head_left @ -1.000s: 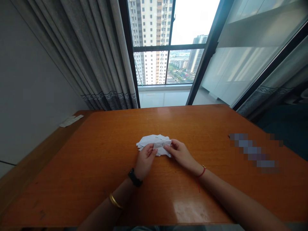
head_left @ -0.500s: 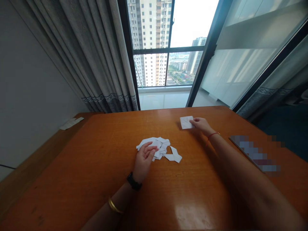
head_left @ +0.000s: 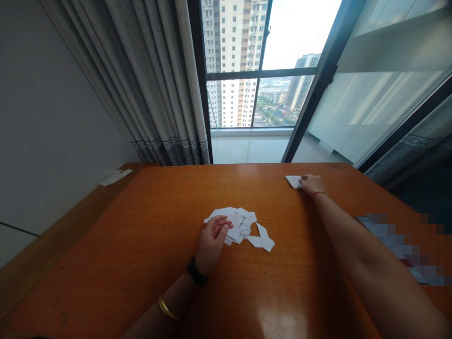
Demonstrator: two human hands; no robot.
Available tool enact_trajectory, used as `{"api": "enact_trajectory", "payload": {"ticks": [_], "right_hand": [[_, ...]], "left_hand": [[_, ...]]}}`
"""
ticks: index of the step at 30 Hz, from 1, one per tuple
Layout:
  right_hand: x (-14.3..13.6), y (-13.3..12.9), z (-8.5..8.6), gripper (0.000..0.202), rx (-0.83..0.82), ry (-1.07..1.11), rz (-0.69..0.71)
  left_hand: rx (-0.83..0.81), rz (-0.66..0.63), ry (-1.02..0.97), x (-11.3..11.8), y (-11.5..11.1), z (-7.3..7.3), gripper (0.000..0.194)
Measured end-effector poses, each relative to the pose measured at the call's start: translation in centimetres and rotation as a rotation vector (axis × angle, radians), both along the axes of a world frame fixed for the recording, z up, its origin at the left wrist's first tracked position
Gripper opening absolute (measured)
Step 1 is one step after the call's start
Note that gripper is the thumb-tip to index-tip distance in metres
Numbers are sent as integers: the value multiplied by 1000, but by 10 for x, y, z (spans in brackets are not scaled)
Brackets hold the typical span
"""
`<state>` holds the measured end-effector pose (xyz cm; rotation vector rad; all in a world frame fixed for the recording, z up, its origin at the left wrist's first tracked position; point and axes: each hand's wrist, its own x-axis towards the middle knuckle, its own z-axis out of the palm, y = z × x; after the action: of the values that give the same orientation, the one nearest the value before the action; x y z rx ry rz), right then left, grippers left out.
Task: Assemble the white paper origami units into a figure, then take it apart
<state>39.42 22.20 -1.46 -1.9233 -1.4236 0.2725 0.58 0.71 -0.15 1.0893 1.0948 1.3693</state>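
Note:
Near the far right part of the wooden table, my right hand (head_left: 312,184) pinches the edge of a small folded square of white paper (head_left: 293,181). The square is at or just above the tabletop; I cannot tell if it touches. A loose heap of white cut paper pieces (head_left: 237,225) lies in the middle of the table. My left hand (head_left: 212,240) is over the near left side of this heap, fingers loosely bent and apart, with nothing seen in them. Part of the heap is hidden behind those fingers. One angular scrap (head_left: 261,239) sticks out at its right.
The wooden table (head_left: 169,197) reaches toward a window with a dark frame (head_left: 254,74). A flat pale strip (head_left: 116,177) lies on the ledge at left. On the right, a blurred-out flat object (head_left: 391,245) rests beside my forearm. Grey curtains (head_left: 151,84) hang behind.
My right hand has carried the folded paper square a little to the right and lower, and the square now looks flatter. My left hand stays by the heap. The view has shifted slightly.

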Motion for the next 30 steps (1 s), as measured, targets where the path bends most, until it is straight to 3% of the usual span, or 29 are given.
{"api": "enact_trajectory", "payload": {"ticks": [3,6,10,12,16,18,21,24,26,28,30], "right_hand": [[-7,-10,11,28,-26,49,-132],[-21,-29,26,32,-10,115,-145],[-73,-75,32,29,-82,216,127],[-110,-103,25,29,-114,245,273],[-172,-140,7,36,-68,314,476],[-184,-145,3,31,-109,365,516],[-181,-144,6,23,-158,447,505],[-171,-147,17,30,-156,566,483],[-173,-157,28,35,-144,772,492],[-184,-171,37,40,-149,1052,522],[-200,-187,42,43,-190,1246,585]], "left_hand": [[2,36,-24,-1,3,2,23],[5,59,3,-6,8,0,20],[59,36,266,-13,14,-4,15],[124,38,518,-15,14,-6,16],[174,46,936,-17,12,-9,35],[163,38,1070,-18,12,-10,43],[157,47,1163,-21,12,-9,44],[163,131,1139,-23,12,-3,45],[230,163,1015,-20,10,4,44],[295,69,791,-12,6,10,45],[267,-105,501,0,1,13,45]]}}
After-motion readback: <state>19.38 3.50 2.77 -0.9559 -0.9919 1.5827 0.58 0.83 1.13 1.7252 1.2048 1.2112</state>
